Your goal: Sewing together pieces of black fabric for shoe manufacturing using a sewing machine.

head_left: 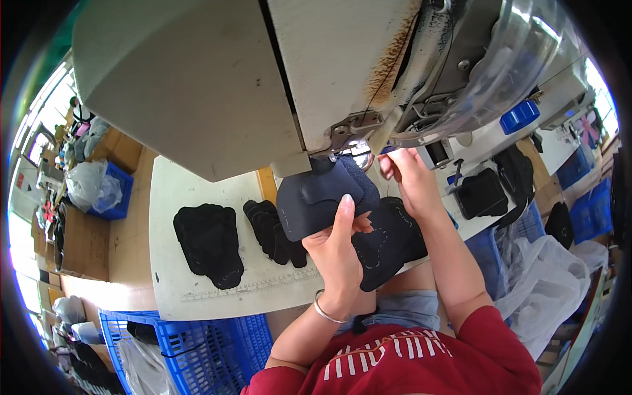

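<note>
Piece [295,209] x1, dk, in L grip [336,260]

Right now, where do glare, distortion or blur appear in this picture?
Head view: glare under the sewing machine, streaks on the clear guard; head view: the white table curves at its edges, the picture's corners go black; head view: the left hand and dark piece look fairly sharp.

Spreads out as a white table [168,276], with a ruler scale [243,288] along the near edge. Bears, at the left, a flat black stack [209,243], and just beside it a fanned black pile [275,230]. Farther right, carries larger black pieces [395,230] with pale dashed marks, reaching past the near edge. Toward the right end, supports another dark stack [482,193].
</note>
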